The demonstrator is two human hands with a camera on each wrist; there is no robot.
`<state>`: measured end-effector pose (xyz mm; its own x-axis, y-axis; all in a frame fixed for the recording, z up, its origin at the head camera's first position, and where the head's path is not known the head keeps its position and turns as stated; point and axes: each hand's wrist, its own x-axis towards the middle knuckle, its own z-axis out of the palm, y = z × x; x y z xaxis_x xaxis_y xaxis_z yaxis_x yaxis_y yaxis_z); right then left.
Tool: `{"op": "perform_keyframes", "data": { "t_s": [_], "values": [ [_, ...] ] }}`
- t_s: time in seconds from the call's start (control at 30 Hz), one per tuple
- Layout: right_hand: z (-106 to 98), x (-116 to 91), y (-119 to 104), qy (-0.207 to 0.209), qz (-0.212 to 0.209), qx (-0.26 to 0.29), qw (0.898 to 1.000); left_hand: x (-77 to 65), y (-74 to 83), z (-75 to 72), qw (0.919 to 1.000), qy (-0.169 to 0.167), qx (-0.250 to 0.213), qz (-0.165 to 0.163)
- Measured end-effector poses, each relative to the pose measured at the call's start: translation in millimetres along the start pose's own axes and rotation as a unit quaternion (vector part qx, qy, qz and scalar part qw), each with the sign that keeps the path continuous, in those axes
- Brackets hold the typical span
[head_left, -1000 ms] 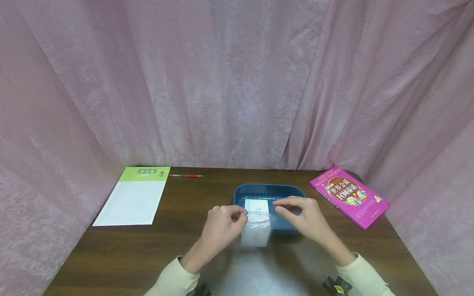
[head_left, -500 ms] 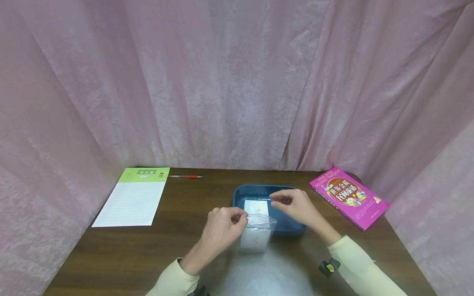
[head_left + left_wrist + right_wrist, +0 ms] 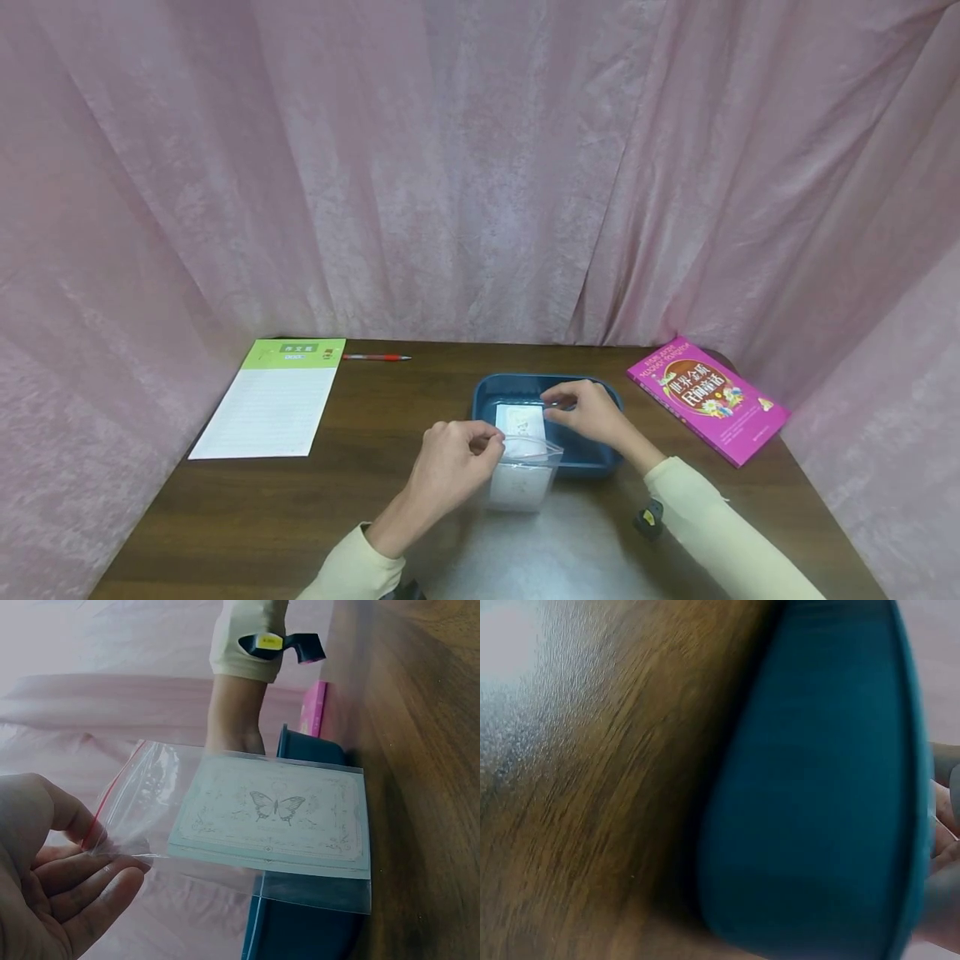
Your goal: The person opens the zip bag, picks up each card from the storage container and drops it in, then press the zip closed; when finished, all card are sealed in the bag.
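Observation:
My left hand pinches the top corner of a clear zip-lock bag with a red seal line. The bag hangs upright in front of the blue tray. Inside it is a pale card printed with a butterfly, plain in the left wrist view. Another white card lies in the blue tray. My right hand is over the tray, its thumb and forefinger tips slightly apart at that card's right edge; contact cannot be made out. In the right wrist view the tray's wall hides most of its fingers.
On the wooden table, a lined writing pad lies at the left with a red pen beside it. A pink book lies right of the tray. Pink curtains stand behind and on both sides.
My right hand has left the bag's mouth and moved forward and left over the tray, to the card there. My left hand stays in place holding the bag.

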<state>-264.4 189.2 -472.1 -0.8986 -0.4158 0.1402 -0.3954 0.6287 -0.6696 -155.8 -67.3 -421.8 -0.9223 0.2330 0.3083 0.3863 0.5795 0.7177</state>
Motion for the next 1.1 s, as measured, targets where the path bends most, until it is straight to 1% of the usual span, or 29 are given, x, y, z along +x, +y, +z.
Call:
{"op": "perform_keyframes", "data": {
  "t_s": [0.1, 0.3, 0.53, 0.8, 1.1],
  "values": [
    [5, 4, 6, -0.007, 0.018, -0.005, 1.000, -0.5, -0.7, 0.5, 1.0000, -0.001, -0.001, 0.002],
    [13, 12, 16, -0.017, 0.037, -0.016, 0.999, -1.3, -2.0, 1.8, 1.0000, 0.002, -0.007, 0.001],
    [19, 20, 23, -0.027, 0.046, -0.032, 0.998, -1.0, -1.7, 1.8, 0.9999, 0.001, -0.010, 0.006],
    [25, 24, 25, -0.045, 0.067, -0.037, 0.996, 0.0, -1.1, 1.4, 0.9998, 0.004, -0.009, 0.014],
    [27, 25, 22, -0.062, 0.073, -0.055, 0.994, -0.2, -0.2, 0.9, 0.9998, -0.001, -0.014, 0.014]
  ]
}}
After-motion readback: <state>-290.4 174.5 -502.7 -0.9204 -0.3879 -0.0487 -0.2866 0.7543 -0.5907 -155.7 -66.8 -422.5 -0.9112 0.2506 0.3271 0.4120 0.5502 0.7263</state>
